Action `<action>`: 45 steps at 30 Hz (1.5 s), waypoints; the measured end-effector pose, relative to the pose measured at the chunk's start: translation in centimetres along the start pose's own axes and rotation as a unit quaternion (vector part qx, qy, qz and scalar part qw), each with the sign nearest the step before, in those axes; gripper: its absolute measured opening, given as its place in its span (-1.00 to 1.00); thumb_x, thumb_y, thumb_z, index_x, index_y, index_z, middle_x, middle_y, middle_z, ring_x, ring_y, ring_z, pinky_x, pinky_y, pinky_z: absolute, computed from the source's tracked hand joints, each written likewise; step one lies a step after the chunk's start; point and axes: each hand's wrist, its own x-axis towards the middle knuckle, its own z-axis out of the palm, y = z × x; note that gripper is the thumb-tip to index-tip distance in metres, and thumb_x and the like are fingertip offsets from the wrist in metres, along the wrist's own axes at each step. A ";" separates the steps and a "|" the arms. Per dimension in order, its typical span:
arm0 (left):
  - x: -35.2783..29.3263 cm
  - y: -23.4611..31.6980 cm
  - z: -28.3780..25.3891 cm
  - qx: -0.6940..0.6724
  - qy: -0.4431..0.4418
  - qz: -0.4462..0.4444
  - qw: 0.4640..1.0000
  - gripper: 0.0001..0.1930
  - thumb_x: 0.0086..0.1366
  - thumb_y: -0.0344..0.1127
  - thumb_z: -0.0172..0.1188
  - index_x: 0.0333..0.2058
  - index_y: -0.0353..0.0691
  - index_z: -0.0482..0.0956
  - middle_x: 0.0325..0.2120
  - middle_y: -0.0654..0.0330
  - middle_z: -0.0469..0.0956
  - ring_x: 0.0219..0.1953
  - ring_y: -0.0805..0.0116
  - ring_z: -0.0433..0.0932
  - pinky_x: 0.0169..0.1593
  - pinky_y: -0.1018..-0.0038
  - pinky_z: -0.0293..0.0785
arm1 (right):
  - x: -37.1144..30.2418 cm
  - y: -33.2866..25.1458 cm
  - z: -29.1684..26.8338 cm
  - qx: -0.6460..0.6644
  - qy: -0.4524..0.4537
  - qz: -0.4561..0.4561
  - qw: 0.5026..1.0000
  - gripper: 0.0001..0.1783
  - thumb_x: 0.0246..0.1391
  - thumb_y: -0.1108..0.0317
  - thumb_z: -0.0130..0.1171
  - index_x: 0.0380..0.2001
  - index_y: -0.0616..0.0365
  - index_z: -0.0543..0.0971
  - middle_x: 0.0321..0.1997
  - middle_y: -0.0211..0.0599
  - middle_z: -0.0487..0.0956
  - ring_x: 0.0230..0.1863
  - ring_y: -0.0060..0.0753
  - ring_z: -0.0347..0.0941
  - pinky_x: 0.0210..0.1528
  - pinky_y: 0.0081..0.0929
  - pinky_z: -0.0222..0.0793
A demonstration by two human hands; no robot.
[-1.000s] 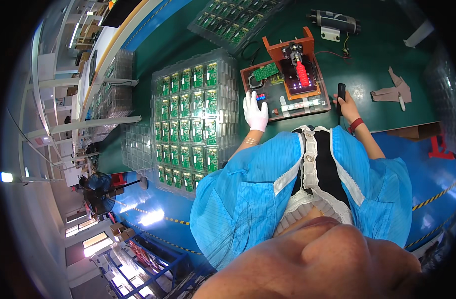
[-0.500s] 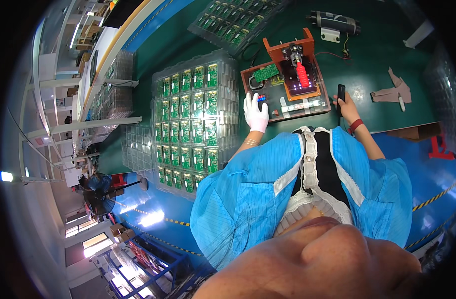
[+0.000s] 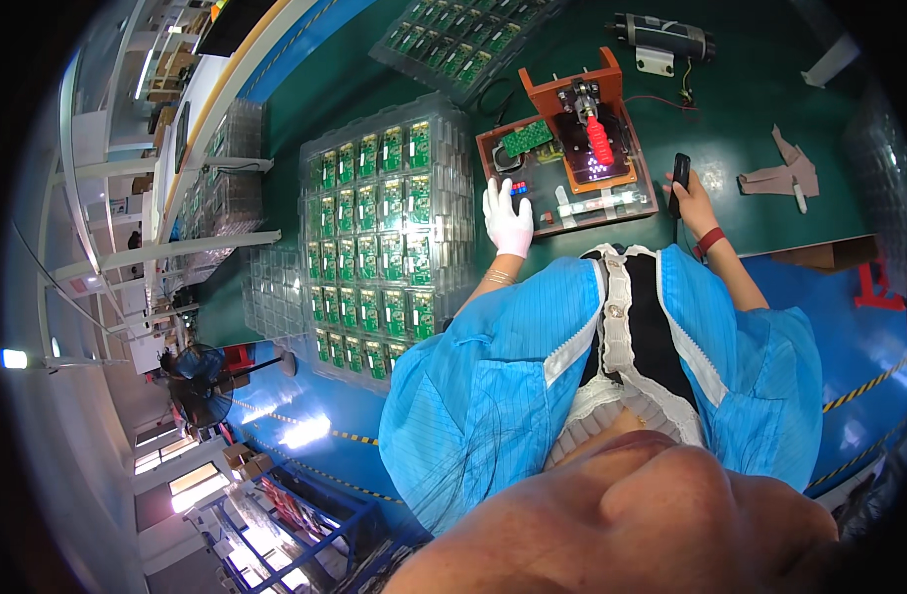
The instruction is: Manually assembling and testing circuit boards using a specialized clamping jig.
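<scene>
My left hand, in a white glove, rests with its fingers stretched out at the front left corner of a brown wooden test fixture box, beside small blue and red buttons. My bare right hand, with a red band on the wrist, grips a slim black handheld device just right of the box. Inside the box are a red-handled toggle clamp over a lit panel, and a green circuit board at the back left. The clamp's handle points toward me.
Stacked clear trays of green circuit boards stand left of the box; another tray stack lies behind. A black cylindrical device with wires sits at the back right. Beige cloth pieces lie on the green table, right of my right hand.
The black device in my right hand has swung up and shows more of its length. My left hand stays at the box corner. The whole view has shifted slightly.
</scene>
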 end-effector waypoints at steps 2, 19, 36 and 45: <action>0.0 -0.1 0.0 0.004 -0.001 -0.002 1.000 -0.49 0.14 -0.23 0.10 0.11 -0.12 0.37 0.26 0.08 0.15 0.27 0.03 0.11 0.25 0.31 0.13 | 0.0 -0.2 0.0 -0.011 -0.005 0.002 1.000 -0.56 0.18 0.53 -0.20 0.16 0.20 0.24 0.03 -0.22 0.49 -0.10 -0.40 0.49 -0.01 -0.53 0.32; -0.2 -0.6 0.0 -0.050 0.028 0.009 0.998 -0.49 0.15 -0.29 0.09 0.11 -0.17 0.36 0.24 0.03 0.17 0.25 0.04 0.16 0.24 0.33 0.14 | -1.3 -2.7 -2.7 0.279 -0.055 0.144 0.948 -0.57 0.16 0.43 -0.04 0.10 0.28 0.30 -0.11 -0.20 0.55 -0.32 -0.45 0.50 -0.24 -0.51 0.41; -3.4 4.4 -1.9 -0.121 0.021 0.167 0.978 -0.48 0.03 -0.42 0.16 0.05 -0.18 0.40 0.17 0.03 0.28 0.21 0.06 0.24 0.23 0.27 0.15 | -6.1 -3.8 4.6 -0.454 -0.124 -0.442 0.764 -0.53 -0.06 0.16 0.25 -0.03 -0.08 0.47 0.10 -0.56 0.49 -0.30 -0.28 0.55 -0.24 -0.44 0.45; -4.2 4.7 -1.5 -0.143 -0.006 0.156 0.977 -0.47 0.01 -0.43 0.17 0.05 -0.17 0.41 0.17 0.03 0.28 0.22 0.06 0.24 0.22 0.26 0.16 | -6.0 -3.6 5.6 -0.548 -0.160 -0.335 0.750 -0.54 -0.06 0.17 0.25 -0.04 -0.06 0.44 0.20 -0.66 0.40 -0.24 -0.27 0.55 -0.21 -0.41 0.46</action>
